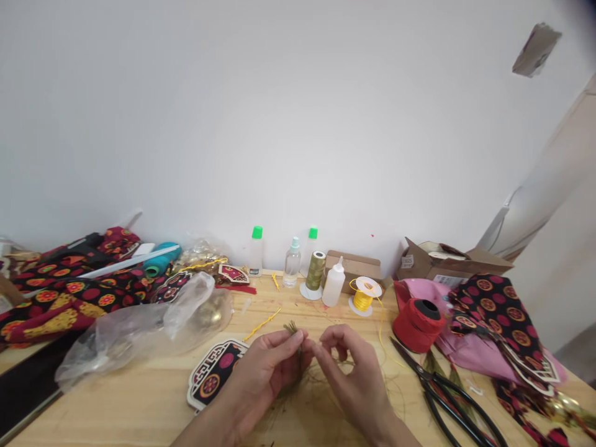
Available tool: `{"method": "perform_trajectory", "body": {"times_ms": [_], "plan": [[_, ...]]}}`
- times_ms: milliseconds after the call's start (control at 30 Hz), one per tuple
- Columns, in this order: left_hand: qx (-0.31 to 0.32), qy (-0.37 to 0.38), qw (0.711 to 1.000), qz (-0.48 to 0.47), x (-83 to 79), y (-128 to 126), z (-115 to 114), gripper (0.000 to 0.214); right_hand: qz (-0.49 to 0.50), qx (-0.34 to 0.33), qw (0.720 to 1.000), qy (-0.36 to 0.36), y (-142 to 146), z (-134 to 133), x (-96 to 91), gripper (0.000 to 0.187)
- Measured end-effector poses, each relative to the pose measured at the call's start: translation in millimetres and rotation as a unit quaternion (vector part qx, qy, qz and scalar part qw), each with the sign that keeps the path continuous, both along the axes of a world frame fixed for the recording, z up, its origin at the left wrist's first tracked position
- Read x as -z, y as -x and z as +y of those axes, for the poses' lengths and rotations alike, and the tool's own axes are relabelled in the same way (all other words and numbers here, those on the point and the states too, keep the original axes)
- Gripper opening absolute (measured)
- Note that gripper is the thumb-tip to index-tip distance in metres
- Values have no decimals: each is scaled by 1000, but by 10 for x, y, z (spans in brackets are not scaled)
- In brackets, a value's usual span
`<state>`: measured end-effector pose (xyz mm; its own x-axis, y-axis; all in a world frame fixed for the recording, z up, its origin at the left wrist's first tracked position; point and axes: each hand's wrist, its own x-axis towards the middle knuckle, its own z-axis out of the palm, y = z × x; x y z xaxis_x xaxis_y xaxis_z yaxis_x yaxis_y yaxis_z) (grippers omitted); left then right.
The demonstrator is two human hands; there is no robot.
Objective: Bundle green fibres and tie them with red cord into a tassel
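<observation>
the left hand (261, 366) pinches an olive thread bundle (291, 327) between thumb and fingers, over the counter (139, 403), its tufted end pointing to twelve o'clock. the right hand (354, 372) sits at four o'clock of it, fingers curled, thumb and forefinger near each other; whether they pinch a strand i cannot tell. a patterned panel (212, 375) lies at the left hand's nine o'clock, black scissors (425, 376) at the right hand's three, a red thread spool (418, 327) at its two.
</observation>
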<state>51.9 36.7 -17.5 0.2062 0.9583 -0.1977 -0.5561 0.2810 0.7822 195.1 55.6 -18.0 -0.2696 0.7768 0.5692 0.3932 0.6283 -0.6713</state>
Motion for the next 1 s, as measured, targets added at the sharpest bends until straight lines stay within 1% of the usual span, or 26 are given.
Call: {"method": "perform_trajectory", "body": {"times_ms": [67, 133, 200, 367, 500, 633, 700, 767, 800, 867, 933, 1000], "plan": [[14, 4, 999, 42, -12, -15, -11, 16, 12, 15, 1000, 19, -32, 19, -45, 10], [28, 9, 996, 89, -26, -40, -29, 19, 22, -6, 999, 49, -56, 39, -75, 15], [38, 6, 993, 111, -37, -67, -46, 21, 28, -27, 996, 79, -64, 52, -85, 15], [67, -17, 991, 114, -41, -96, -60, 23, 32, -40, 991, 124, -48, 51, -69, 10], [74, -37, 987, 136, -29, -92, -53, 24, 65, -51, 982, 169, -36, 48, -70, 10], [91, -41, 984, 151, 0, -87, -43, 26, 98, -80, 970, 207, -36, 62, -50, 13], [89, -48, 982, 158, 3, -84, -40, 27, 110, -97, 963, 228, -46, 78, -32, 13], [87, -51, 980, 170, -3, -80, -37, 28, 120, -100, 958, 241, -62, 92, -28, 13], [87, -45, 980, 174, -6, -77, -35, 29, 121, -93, 960, 236, -72, 95, -35, 12], [95, -24, 980, 176, -6, -72, -29, 29, 100, -68, 974, 191, -92, 87, -68, 11], [103, -4, 980, 172, 5, -72, -19, 28, 51, -60, 990, 113, -106, 61, -110, 7], [104, -1, 981, 165, 22, -77, -10, 27, -9, -79, 996, 41, -110, 29, -138, 9]]}}
